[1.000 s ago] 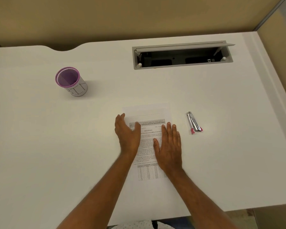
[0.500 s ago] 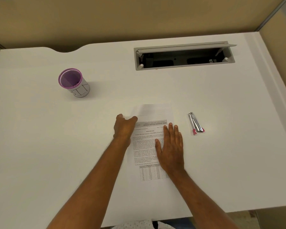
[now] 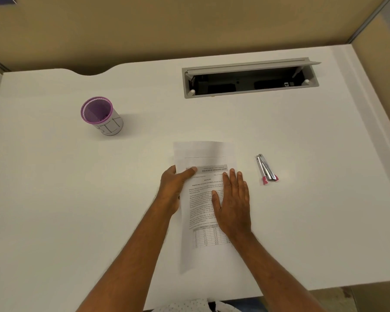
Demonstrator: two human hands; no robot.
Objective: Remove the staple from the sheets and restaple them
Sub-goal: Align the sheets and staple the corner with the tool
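The printed sheets (image 3: pixel 203 154) lie in the middle of the white desk (image 3: pixel 54 199), with text and a table on the top page. My left hand (image 3: pixel 172 188) grips their left edge, thumb on top and fingers underneath, and that edge is lifted a little. My right hand (image 3: pixel 233 203) lies flat on the page's right half, fingers apart, pressing it down. A small silver stapler (image 3: pixel 266 168) with pink ends lies on the desk to the right of the sheets, a short way from my right hand. I cannot make out the staple.
A purple mesh cup (image 3: pixel 100 115) wrapped in a handwritten paper label stands at the back left. An open grey cable hatch (image 3: pixel 250 78) is set into the desk at the back right. Tan partition walls close off the back and right sides.
My left hand slid off the page to its left edge, took hold of it and lifted it slightly. My right hand stayed flat on the page.
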